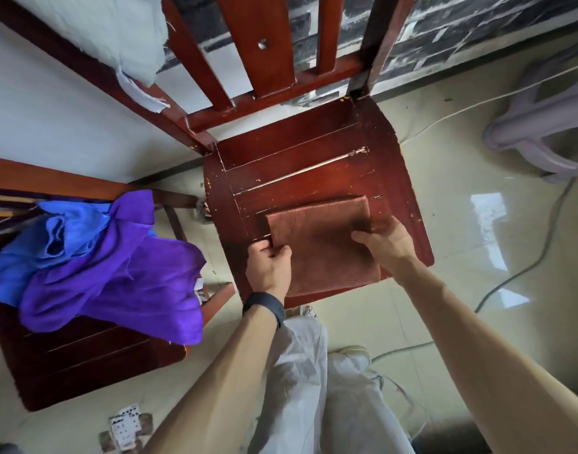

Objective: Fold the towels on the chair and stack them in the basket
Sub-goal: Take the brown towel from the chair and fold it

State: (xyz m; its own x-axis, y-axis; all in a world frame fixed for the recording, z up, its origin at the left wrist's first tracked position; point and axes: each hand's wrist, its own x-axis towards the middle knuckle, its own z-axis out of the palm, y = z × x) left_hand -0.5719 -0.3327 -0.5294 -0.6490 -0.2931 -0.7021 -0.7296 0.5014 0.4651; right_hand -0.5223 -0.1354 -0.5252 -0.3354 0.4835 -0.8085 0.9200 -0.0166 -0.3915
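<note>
While I take stock from left to right, the entries run as follows.

1. Left chair (84, 365), near left. Its seat holds the unfolded stock.
2. Blue towel (35, 250), crumpled at the far left of that seat.
3. Purple towel (117, 283), loose. It is draped partly over the blue towel and hangs off the seat's right edge.
4. Left hand (268, 267), with a dark band (264, 306) on the wrist. The fingers are curled at the brown towel's left edge with the thumb on top, so it grips that edge.
5. Brown towel (320, 250), lying flat on the near half of the middle chair (297, 165). It is a neat rectangle with square edges, and its near edge reaches the front of the seat.
6. Right hand (386, 244). The thumb lies across the cloth and the fingers are bent round the right edge, so it grips the brown towel there.
7. Lilac item (526, 126), on the floor at far right and cut off by the frame. I cannot tell whether it is the basket.
8. Grey cable (526, 267), trailing over the floor on the right.

Step in hand, as I judge it: the brown towel is mid-fold or just folded, and both hands are set either to fold it once more or to lift it.

The next move calls for both grips to hold evenly so the layers do not slip. It also calls for finding the basket, which I cannot confirm from here. The blue and purple towels are not yet folded.
</note>
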